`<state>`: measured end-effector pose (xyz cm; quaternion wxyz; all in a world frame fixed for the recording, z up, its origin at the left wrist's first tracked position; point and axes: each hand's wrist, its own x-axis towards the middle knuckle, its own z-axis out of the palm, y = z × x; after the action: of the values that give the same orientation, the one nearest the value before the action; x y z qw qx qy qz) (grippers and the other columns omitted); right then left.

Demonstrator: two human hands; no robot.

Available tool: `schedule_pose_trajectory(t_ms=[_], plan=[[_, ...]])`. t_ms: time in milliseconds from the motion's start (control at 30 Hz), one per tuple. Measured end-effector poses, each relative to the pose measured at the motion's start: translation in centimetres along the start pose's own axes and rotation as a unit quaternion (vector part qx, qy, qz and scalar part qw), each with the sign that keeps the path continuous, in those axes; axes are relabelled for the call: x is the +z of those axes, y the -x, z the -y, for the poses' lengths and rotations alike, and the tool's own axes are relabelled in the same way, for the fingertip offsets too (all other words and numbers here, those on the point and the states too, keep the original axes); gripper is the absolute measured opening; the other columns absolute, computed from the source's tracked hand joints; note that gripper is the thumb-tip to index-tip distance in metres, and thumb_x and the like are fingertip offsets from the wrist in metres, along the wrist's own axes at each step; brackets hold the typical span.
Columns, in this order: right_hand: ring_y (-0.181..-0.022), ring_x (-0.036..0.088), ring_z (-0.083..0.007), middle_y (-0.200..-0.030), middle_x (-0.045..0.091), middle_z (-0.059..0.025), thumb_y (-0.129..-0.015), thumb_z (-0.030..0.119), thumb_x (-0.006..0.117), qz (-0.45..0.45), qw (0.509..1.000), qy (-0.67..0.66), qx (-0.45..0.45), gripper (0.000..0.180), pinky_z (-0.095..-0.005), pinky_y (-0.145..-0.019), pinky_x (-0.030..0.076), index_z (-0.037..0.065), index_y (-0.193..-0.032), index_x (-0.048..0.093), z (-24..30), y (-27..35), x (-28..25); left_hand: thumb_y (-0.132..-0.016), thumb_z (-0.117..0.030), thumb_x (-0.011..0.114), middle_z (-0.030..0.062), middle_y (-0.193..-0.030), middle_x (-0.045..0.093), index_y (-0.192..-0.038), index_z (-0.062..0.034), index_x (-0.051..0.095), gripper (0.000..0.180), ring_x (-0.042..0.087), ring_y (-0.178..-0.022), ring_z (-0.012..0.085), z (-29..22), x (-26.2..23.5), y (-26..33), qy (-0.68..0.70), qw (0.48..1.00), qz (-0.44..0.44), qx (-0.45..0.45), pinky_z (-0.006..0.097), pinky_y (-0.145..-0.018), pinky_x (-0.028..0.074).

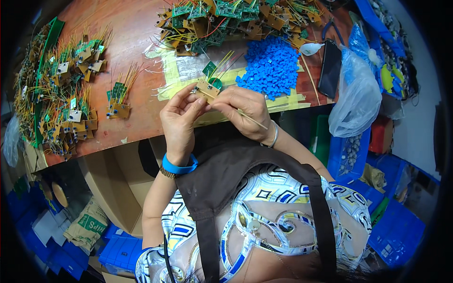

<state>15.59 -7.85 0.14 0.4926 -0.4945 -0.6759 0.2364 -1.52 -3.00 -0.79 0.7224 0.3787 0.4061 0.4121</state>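
In front of my chest, at the table's near edge, my left hand pinches a small brown circuit board. A green board and several yellow and red wires stand up from its far side. My right hand is closed round a thin wooden stick, whose rear end points down toward my right wrist. The stick's front tip is hidden by my fingers, close to the brown board. Just beyond my right hand lies a heap of small blue plastic pieces.
A large pile of wired circuit boards lies at the back of the wooden table. More boards sit in groups at the left. A black phone and a plastic bag are at the right edge. A cardboard box stands below.
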Motion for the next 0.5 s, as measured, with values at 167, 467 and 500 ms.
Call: schedule_pose_trajectory(t_ms=[167, 467, 500], plan=[[-0.077, 0.066, -0.0245, -0.085, 0.068, -0.0121, -0.089, 0.002, 0.063, -0.156, 0.977, -0.086, 0.119, 0.01, -0.0315, -0.068, 0.05, -0.002, -0.096, 0.067, 0.1, 0.6, -1.7, -0.088, 0.003, 0.065, 0.0056, -0.093, 0.062, -0.127, 0.0059, 0.055, 0.04, 0.066, -0.084, 0.0147, -0.1, -0.5, 0.0, -0.003, 1.0, -0.017, 0.006, 0.027, -0.079, 0.058], [-0.077, 0.06, -0.0247, -0.078, 0.066, -0.0076, -0.071, 0.007, 0.077, -0.1, 0.94, 0.327, 0.009, 0.022, -0.0365, -0.069, 0.042, 0.004, -0.091, 0.068, -3.7, 0.7, -1.3, -0.089, 0.002, 0.065, 0.0036, -0.093, 0.061, -0.128, 0.0039, 0.057, 0.04, 0.066, -0.087, 0.0145, 0.2, -0.3, 0.1, -0.004, 0.999, -0.031, -0.009, 0.03, -0.082, 0.059], [-0.077, 0.06, -0.0246, -0.078, 0.066, -0.0072, -0.071, 0.007, 0.077, -0.096, 0.937, 0.337, 0.008, 0.022, -0.0361, -0.069, 0.042, 0.004, -0.091, 0.068, -3.8, 0.7, -1.1, -0.089, 0.001, 0.065, 0.0038, -0.093, 0.061, -0.128, 0.004, 0.056, 0.04, 0.066, -0.087, 0.0146, 0.3, -0.3, 0.1, -0.008, 1.0, -0.028, -0.007, 0.03, -0.082, 0.059]])
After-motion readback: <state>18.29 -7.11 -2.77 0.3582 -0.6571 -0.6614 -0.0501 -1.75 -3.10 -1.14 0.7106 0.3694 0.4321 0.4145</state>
